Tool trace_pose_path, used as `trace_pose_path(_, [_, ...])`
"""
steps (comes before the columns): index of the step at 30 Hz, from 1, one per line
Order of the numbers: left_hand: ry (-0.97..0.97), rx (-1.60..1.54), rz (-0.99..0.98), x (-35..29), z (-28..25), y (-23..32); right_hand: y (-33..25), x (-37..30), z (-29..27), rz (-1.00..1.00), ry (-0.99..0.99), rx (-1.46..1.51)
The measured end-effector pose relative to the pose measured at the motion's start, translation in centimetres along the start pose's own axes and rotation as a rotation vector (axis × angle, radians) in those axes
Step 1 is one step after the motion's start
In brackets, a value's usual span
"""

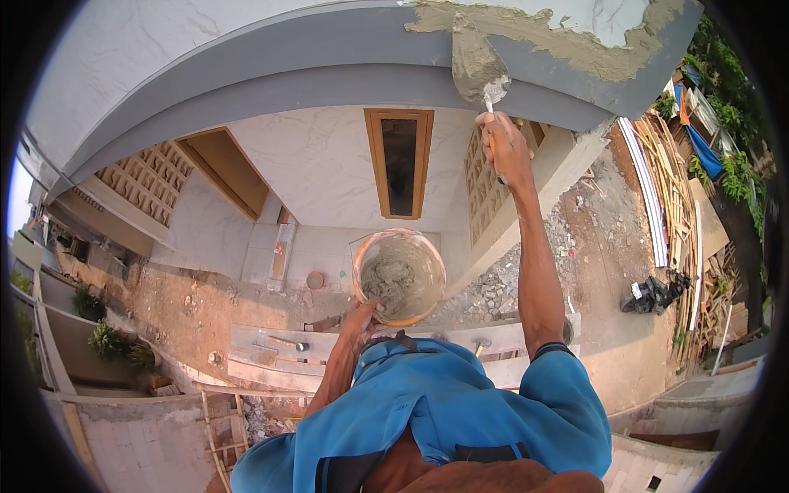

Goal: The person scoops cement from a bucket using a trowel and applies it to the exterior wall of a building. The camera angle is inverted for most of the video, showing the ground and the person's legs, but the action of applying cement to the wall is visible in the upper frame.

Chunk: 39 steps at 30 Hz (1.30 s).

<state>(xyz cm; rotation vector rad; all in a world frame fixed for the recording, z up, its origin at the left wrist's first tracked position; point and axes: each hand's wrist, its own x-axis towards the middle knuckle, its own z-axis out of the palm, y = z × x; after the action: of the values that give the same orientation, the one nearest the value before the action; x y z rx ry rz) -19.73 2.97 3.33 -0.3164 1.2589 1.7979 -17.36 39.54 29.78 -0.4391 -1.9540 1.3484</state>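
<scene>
My right hand (505, 148) is raised and wrapped round the handle of a trowel. The trowel's blade (477, 66) is coated with grey mortar and lies against the grey edge of the wall above. Wet mortar (567, 45) is spread in a rough band along that edge, beside a white marbled surface. At waist height my left hand (358, 324) grips the near left rim of an orange bucket (438, 283). Inside the bucket sits a lump of grey mortar (390, 279), with more smeared on its walls.
Below me are planks (263, 349) with a hammer (292, 343) on them. Rubble (485, 287) lies beyond. At the right are stacked bamboo poles (670, 181) and a black plastic bag (656, 293). A wooden ladder (223, 427) stands at lower left.
</scene>
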Motion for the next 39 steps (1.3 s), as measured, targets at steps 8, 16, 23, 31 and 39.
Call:
trace_pose_path(8, [0.007,0.049,-0.015,1.3,-1.6,0.7,-4.5,2.1,6.3,-0.264,0.111,-0.325])
trace_pose_path(16, [-0.033,0.125,-0.067,2.0,-1.8,1.1,2.2,1.0,-5.9,0.032,0.382,0.073])
trace_pose_path(23, [-0.049,0.228,-0.066,4.4,-0.9,1.0,7.1,0.0,-18.7,-0.013,0.564,0.077])
trace_pose_path(31, [-0.095,0.102,-0.021,2.3,5.2,0.1,6.7,-9.0,-19.6,0.134,0.502,0.289])
trace_pose_path(39, [-0.107,0.201,0.135,2.1,9.5,0.5,10.6,-22.4,-12.0,0.703,-0.160,0.505])
